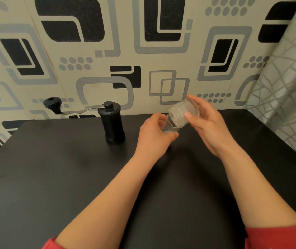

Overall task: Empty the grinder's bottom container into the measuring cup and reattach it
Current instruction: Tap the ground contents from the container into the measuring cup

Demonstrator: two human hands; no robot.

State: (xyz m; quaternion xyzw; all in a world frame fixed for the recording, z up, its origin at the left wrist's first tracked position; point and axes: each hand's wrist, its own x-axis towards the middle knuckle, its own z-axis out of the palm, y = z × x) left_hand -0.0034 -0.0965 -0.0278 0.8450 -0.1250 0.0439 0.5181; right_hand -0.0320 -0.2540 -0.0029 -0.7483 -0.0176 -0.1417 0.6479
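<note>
My right hand [208, 126] grips the clear bottom container [181, 112], tipped mouth-down to the left. Its mouth sits over the small clear measuring cup [170, 130], which stands on the black table [71, 168]. My left hand [154, 133] curls round that cup and hides most of it. A little pale powder shows in the cup's base. The black grinder body [112, 123] stands upright to the left of both hands, its crank handle [53, 104] pointing left.
A patterned wall rises right behind the table's far edge. A grey-lined curtain [287, 78] hangs at the right, beside the table's right edge. Open tabletop lies in front of the grinder and under my forearms.
</note>
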